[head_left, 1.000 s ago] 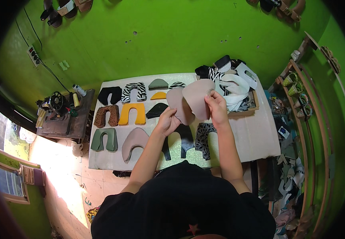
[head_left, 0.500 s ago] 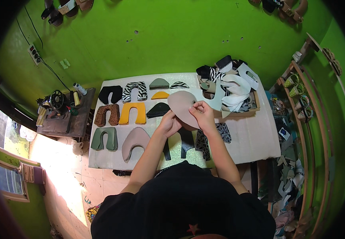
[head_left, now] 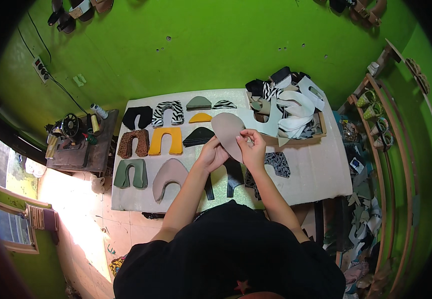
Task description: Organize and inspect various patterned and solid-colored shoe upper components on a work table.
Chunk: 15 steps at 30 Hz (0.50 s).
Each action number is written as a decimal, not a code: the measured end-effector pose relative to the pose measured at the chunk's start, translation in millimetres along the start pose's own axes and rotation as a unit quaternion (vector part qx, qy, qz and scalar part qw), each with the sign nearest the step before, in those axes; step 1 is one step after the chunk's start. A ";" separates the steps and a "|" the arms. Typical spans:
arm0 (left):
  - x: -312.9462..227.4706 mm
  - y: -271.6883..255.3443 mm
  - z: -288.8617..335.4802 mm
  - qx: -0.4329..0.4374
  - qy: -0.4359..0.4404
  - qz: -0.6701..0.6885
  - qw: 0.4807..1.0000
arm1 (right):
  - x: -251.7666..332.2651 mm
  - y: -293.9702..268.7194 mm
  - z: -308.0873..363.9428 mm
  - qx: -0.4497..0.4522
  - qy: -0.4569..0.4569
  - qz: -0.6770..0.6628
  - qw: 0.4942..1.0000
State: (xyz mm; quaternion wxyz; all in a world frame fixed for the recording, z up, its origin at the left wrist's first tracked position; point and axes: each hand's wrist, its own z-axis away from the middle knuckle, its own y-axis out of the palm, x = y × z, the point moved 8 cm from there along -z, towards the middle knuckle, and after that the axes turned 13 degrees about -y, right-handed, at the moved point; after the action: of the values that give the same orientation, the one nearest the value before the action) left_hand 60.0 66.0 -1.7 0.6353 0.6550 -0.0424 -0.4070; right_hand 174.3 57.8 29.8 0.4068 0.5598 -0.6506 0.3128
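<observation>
Above the middle of the table I hold up a smooth beige leather-like cut piece (head_left: pixel 227 130) with a rounded top. My left hand (head_left: pixel 212 155) grips its lower left edge, the fingers partly hidden behind it. My right hand (head_left: pixel 253 148) pinches its right edge between thumb and fingers. Below my hands lies a black U-shaped piece (head_left: pixel 234 180), partly covered by my forearms. Beside my right forearm is a black-and-grey patterned piece (head_left: pixel 278 164). A stack of beige U-shaped pieces (head_left: pixel 168 174) rests left of my left forearm, beside green U-shaped pieces (head_left: pixel 124 174).
Yellow (head_left: pixel 159 135), leopard-print, zebra-print and black U-shaped stacks sit on the table's left, near several half-round pieces (head_left: pixel 199 103). A box of scraps (head_left: pixel 295 139) stands back right. Left is a sewing machine (head_left: pixel 71 127); right, a wooden rack (head_left: pixel 393 199).
The beige piece has turned and curved slightly, looking narrower now. My right hand has shifted a little left and down with it; my left hand has hardly moved.
</observation>
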 end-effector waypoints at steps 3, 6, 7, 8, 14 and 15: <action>1.0 -5.3 -0.5 -0.003 0.003 0.013 1.000 | -2.8 -1.7 0.7 -0.013 -0.011 0.023 1.000; 1.1 -7.4 -1.4 -0.009 0.006 0.012 1.000 | -1.2 -3.3 1.4 -0.020 -0.013 0.038 0.999; 0.7 -7.1 -1.2 -0.010 0.006 0.013 1.000 | -1.0 -3.8 1.6 -0.026 -0.003 0.031 0.999; 0.2 -6.0 -0.8 -0.007 0.006 0.010 1.000 | -1.5 -3.9 1.0 -0.026 -0.002 0.032 0.999; 6.0 -8.7 4.7 -0.005 -0.009 0.024 1.000 | 10.2 -0.2 7.5 0.018 0.028 0.046 0.998; 6.4 -6.7 5.1 -0.004 -0.014 0.022 1.000 | 12.8 0.0 7.0 0.032 0.022 0.077 0.996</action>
State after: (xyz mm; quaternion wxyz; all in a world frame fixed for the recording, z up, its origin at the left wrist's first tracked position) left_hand 58.1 59.6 -9.8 0.6461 0.6456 -0.0638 -0.4021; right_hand 172.5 45.7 37.7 0.3777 0.5138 -0.6722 0.3762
